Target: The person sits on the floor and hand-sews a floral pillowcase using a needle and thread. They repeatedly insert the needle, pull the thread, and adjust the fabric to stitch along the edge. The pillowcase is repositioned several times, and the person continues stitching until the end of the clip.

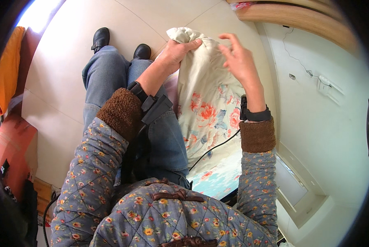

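Observation:
A white cloth [201, 74] printed with coral flowers and grey-blue leaves hangs in soft folds to the right of my legs. My left hand [173, 55] grips its gathered far edge, the thumb lying on top of the fabric and the other fingers mostly hidden under it. Just right of that edge, my right hand [240, 61] is raised with its fingers apart and bent, slightly blurred. Nothing shows between them. Both wrists carry black straps, the left one with a dark block [157, 109] on it.
My jeans-clad legs [106, 76] extend over pale floor tiles [57, 82]. A black cable [215, 147] crosses the floral fabric. The white wall [312, 53] with a socket and wires rises at the right. A reddish box [13, 142] and orange cloth [7, 70] are at the left.

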`<move>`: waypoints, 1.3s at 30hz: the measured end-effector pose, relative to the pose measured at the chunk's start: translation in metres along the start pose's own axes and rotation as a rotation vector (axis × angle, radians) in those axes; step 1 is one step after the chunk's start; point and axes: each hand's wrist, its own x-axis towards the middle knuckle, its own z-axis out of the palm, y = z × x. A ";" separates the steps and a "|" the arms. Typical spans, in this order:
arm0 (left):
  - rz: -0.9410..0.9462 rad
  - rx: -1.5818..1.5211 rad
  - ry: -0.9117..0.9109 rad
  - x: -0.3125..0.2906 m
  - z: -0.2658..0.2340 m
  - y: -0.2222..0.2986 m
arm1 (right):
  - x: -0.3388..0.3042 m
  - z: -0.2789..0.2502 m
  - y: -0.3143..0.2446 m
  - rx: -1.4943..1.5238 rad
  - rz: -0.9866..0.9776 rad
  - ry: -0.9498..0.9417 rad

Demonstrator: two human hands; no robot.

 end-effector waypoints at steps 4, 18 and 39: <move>0.005 0.028 -0.036 -0.001 0.003 0.000 | 0.005 0.004 -0.001 -0.179 -0.371 0.332; 0.128 0.111 0.104 0.003 0.001 0.003 | 0.028 0.018 -0.016 0.351 -0.321 0.320; 0.190 0.198 0.168 0.006 -0.003 -0.001 | 0.049 0.009 -0.039 1.000 -0.191 -0.054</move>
